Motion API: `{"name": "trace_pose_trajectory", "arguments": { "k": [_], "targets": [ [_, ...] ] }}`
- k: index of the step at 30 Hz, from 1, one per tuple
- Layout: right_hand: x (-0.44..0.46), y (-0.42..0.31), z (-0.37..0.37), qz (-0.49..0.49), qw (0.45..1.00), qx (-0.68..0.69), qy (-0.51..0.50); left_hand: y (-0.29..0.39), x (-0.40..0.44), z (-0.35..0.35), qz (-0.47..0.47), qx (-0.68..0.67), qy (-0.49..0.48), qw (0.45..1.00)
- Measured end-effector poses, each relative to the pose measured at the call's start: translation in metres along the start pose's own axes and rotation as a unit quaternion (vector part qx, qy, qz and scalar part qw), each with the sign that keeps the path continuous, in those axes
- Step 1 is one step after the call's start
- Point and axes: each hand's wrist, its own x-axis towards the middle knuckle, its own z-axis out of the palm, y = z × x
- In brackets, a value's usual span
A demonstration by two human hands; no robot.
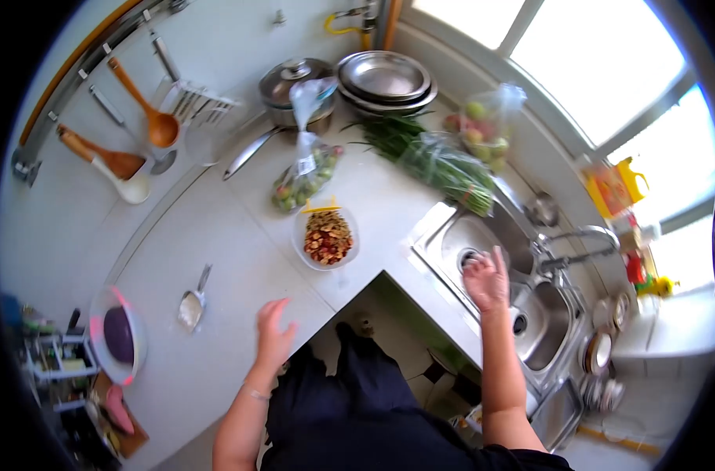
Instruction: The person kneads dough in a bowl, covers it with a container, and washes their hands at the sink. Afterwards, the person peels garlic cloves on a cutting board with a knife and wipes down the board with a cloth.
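My left hand (pixel 273 336) hovers over the counter's front edge with its fingers apart, holding nothing. Above the sink (pixel 444 250), my right hand (pixel 487 280) is raised with fingers spread and nothing in it. Between and beyond the hands sits a clear container (pixel 300 243) of nuts and seeds (pixel 328 239), with a yellow strip (pixel 320 209) at its far rim. Left of my left hand lies a metal scoop (pixel 204 284) holding white powder (pixel 190 310). A plastic bag of small green and reddish fruit (pixel 305 177) stands behind the container.
Bundled green vegetables (pixel 452 169) and a bag of fruit (pixel 485 133) lie near the window. Behind are a lidded pan (pixel 283 82) and stacked metal basins (pixel 389 76). A faucet (pixel 581 239) arches over the sink. At left stands a bowl (pixel 138 337); utensils such as a wooden ladle (pixel 161 128) hang on the wall.
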Motion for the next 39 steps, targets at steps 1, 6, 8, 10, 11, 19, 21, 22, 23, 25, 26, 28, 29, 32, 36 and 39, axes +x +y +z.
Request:
{"name": "trace_pose_trajectory", "arguments": {
  "k": [1, 6, 8, 10, 11, 19, 21, 22, 23, 25, 26, 28, 29, 32, 36, 39],
  "targets": [
    [0.016, -0.017, -0.016, 0.011, 0.999, 0.003, -0.050, 0.011, 0.011, 0.023, -0.023, -0.026, -0.012, 0.999],
    [0.056, -0.068, -0.066, -0.023, 0.992, -0.119, 0.027, 0.033, 0.081, 0.120, -0.321, -0.362, 0.068, 0.873],
    [0.058, -0.075, -0.067, -0.013, 0.997, -0.075, 0.017, 0.029, 0.100, 0.145, -0.243, -0.309, 0.188, 0.900],
    [0.060, -0.084, -0.078, 0.010, 0.998, -0.063, -0.011, 0.053, 0.105, 0.130, -0.315, -0.443, 0.144, 0.827],
    [0.062, -0.087, -0.080, 0.014, 0.998, -0.060, 0.017, 0.059, 0.105, 0.125, -0.306, -0.447, 0.165, 0.824],
    [0.081, -0.075, -0.053, 0.038, 0.991, -0.129, -0.007, 0.019, -0.005, 0.053, -0.299, -0.522, 0.195, 0.775],
    [0.080, -0.049, -0.028, 0.032, 0.985, -0.170, 0.006, -0.001, -0.051, 0.015, -0.321, -0.502, 0.231, 0.769],
    [0.080, -0.032, -0.016, 0.034, 0.985, -0.168, 0.003, -0.011, -0.073, -0.001, -0.330, -0.484, 0.264, 0.766],
    [0.087, -0.020, -0.009, 0.059, 0.983, -0.174, -0.018, -0.022, -0.092, -0.018, -0.327, -0.461, 0.308, 0.765],
    [0.097, 0.008, -0.001, 0.085, 0.978, -0.187, -0.032, -0.048, -0.134, -0.050, -0.320, -0.441, 0.398, 0.738],
    [0.094, 0.029, 0.014, 0.096, 0.979, -0.178, -0.018, -0.062, -0.155, -0.068, -0.311, -0.445, 0.442, 0.714],
    [0.093, 0.063, 0.030, 0.148, 0.971, -0.179, -0.062, -0.082, -0.190, -0.110, -0.346, -0.444, 0.470, 0.680],
    [0.091, 0.081, 0.041, 0.153, 0.969, -0.185, -0.062, -0.101, -0.209, -0.127, -0.346, -0.436, 0.521, 0.647],
    [0.104, 0.123, 0.057, 0.250, 0.926, -0.183, -0.213, -0.162, -0.266, -0.174, -0.357, -0.412, 0.632, 0.550],
    [0.088, 0.179, 0.109, 0.304, 0.925, -0.201, -0.112, -0.229, -0.331, -0.241, -0.355, -0.377, 0.708, 0.480],
    [0.073, 0.201, 0.134, 0.358, 0.912, -0.190, -0.059, -0.286, -0.380, -0.287, -0.320, -0.381, 0.755, 0.427]
  ]
}}
